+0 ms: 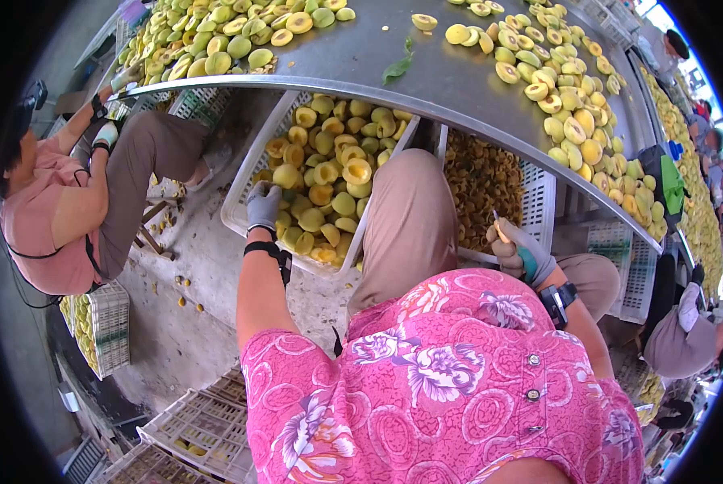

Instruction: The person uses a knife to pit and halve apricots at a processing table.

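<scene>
My left hand (263, 206), in a grey glove, is closed at the left side of a white crate (236, 194) full of halved yellow-green fruit (321, 169). Whether anything is inside its fingers is hidden. My right hand (518, 248), gloved in grey, is wrapped round a small knife (500, 229) with a light handle and its tip pointing up. It is beside a second crate (539, 194) holding brown pits and scraps (478, 181). Between the two crates rises my knee.
A metal table (353, 52) bears heaps of fruit (571, 105) and a green leaf (398, 64). At the left sits a co-worker (63, 202) beside a filled crate (111, 327). Stacked crates (200, 427) stand at the lower left. More people are at the far right.
</scene>
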Available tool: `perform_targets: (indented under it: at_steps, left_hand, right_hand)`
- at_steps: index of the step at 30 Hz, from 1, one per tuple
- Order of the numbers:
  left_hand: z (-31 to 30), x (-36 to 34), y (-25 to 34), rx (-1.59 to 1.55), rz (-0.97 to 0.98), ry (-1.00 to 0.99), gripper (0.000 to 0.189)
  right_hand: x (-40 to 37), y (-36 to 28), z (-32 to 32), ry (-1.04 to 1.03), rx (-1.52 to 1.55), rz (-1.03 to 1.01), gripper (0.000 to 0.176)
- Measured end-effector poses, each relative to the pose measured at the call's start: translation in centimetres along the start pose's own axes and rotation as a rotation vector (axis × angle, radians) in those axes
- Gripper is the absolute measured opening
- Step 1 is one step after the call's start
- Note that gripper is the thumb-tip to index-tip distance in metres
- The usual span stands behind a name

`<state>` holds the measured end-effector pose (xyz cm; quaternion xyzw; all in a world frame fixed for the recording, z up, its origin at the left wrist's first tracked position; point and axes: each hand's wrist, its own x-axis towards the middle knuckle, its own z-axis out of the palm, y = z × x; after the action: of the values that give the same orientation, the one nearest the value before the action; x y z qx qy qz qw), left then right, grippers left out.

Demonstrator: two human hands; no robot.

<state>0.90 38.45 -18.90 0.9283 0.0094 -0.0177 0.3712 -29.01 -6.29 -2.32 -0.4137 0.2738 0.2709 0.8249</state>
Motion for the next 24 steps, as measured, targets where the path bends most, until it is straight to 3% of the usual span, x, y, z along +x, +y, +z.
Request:
perform_targets:
  at_steps: [2,9,12,16,19,23,24]
  left_hand:
    - [-0.2,0.2,-0.8,-0.254,-0.093,0.015,0.018]
    - [-2.0,-2.0,0.7,-0.013,-0.039,0.103,0.021]
    - [-2.4,-2.6,0.4,-0.302,-0.192,0.19,0.02]
    - [-3.3,-4.0,-1.7,-0.679,-0.047,-0.051,0.019]
    - [-4.1,-7.0,3.3,-0.815,-0.018,-0.316,0.015]
    - [-5.2,-9.6,9.0,-0.008,0.139,-0.397,0.016]
    - [-4.5,-8.9,8.0,0.048,0.236,-0.368,0.019]
  right_hand:
    - [0.0,0.1,-0.5,-0.006,-0.01,-0.014,0.04]
    - [-0.7,-0.3,0.4,0.048,-0.093,-0.039,0.039]
    - [-1.1,-0.3,0.2,0.09,-0.066,-0.042,0.038]
    - [-2.5,-1.2,0.3,0.11,-0.154,-0.123,0.036]
    - [-3.5,-1.7,-0.4,0.189,-0.151,-0.187,0.034]
    - [-2.9,-1.4,-2.5,0.197,-0.099,-0.213,0.034]
    - [-3.0,-1.2,-2.2,0.213,-0.123,-0.212,0.035]
